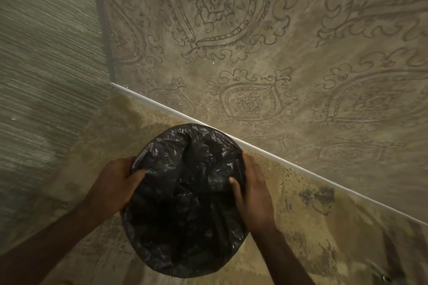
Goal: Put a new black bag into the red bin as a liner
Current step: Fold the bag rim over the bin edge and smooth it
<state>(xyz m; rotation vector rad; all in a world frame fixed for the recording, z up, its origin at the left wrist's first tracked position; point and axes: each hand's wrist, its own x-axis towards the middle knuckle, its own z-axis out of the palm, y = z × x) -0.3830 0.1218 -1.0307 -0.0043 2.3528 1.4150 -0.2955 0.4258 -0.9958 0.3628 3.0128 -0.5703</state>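
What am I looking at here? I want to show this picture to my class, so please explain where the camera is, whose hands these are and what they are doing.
There is one picture, taken by a wide-angle camera worn on a person's head, looking down at their own bare hands. No machine is involved. The round dark shape is a black bag stretched over the mouth of a bin; the plastic hides the bin itself, so its red colour does not show. The left hand grips the bag's edge on one side, thumb pressed into the plastic. The right hand holds the opposite side the same way. Everything stands on a speckled floor in a corner, beside a patterned wall with a white skirting strip.
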